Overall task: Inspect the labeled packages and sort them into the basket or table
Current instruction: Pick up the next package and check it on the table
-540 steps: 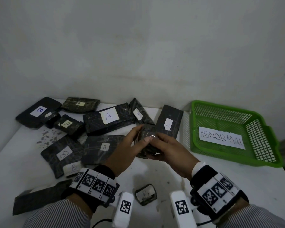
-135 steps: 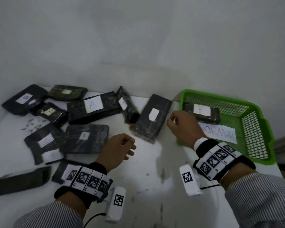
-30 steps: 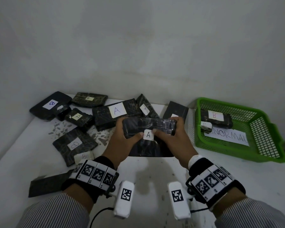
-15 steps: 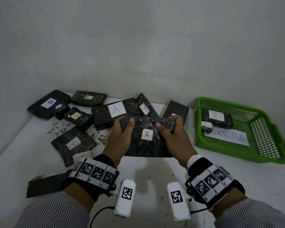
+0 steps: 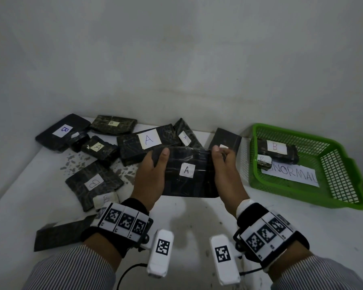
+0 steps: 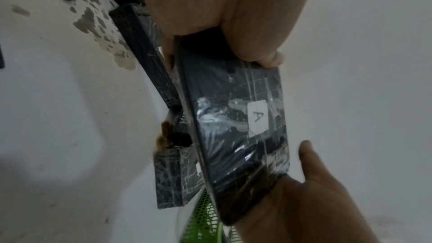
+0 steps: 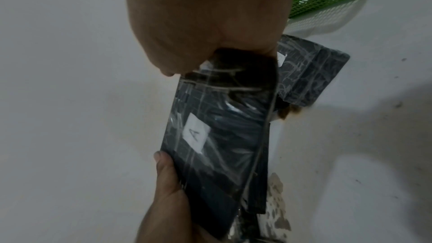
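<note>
Since a second ago: held package (image 5: 189, 172) tipped from edge-up to face-up, its "A" label (image 5: 187, 170) now square to the wearer, presumably so the wrap and label can be checked.

Item 1, nearest: left hand (image 5: 152, 174) and right hand (image 5: 226, 174), each grip closed on one short end of the held package, thumbs on top, fingers beneath; package carried above the worktop (image 5: 187, 222), label unobstructed between the thumbs.

Item 2, at 9 to 11 o'clock of the hands: unsorted packages on the worktop, labels "A" and "B" upward, some overlapping; large "A" package (image 5: 147, 141) just behind the left thumb.

Item 3, at 2 o'clock: green basket (image 5: 344, 162), sign partly readable "NORMAL", holding a "B" package (image 5: 278, 150) and a smaller one beside it. Judgement: basket takes rejects.
</note>
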A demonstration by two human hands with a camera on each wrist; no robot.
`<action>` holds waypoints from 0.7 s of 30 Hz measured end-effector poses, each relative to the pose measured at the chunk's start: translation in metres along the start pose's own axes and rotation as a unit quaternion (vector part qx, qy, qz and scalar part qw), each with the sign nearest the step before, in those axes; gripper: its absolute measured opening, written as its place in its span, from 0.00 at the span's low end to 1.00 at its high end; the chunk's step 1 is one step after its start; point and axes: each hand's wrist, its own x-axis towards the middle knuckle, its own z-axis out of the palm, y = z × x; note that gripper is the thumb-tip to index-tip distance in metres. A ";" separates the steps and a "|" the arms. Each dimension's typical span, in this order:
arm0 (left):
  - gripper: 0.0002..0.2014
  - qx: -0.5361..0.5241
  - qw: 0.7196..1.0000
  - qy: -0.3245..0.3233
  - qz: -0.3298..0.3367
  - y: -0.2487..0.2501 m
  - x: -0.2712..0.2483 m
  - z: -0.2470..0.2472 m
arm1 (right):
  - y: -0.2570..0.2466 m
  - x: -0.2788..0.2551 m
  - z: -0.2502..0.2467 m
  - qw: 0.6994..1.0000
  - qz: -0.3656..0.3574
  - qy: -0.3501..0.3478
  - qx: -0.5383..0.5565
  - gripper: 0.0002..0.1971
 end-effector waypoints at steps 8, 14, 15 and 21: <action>0.25 -0.036 0.993 -0.108 0.040 -0.002 0.001 -0.009 | -0.003 0.006 -0.008 0.990 0.095 -0.044 0.095 0.24; 0.17 -0.075 0.996 -0.029 -0.040 0.002 -0.002 0.002 | 0.011 0.001 0.005 0.995 -0.001 -0.002 0.104 0.27; 0.15 -0.084 0.996 -0.015 -0.039 0.000 -0.002 0.003 | 0.010 0.001 0.006 0.994 -0.007 -0.006 0.105 0.27; 0.17 -0.046 0.999 -0.018 0.007 -0.002 0.001 0.000 | 0.006 0.003 0.005 0.994 -0.018 -0.001 0.106 0.40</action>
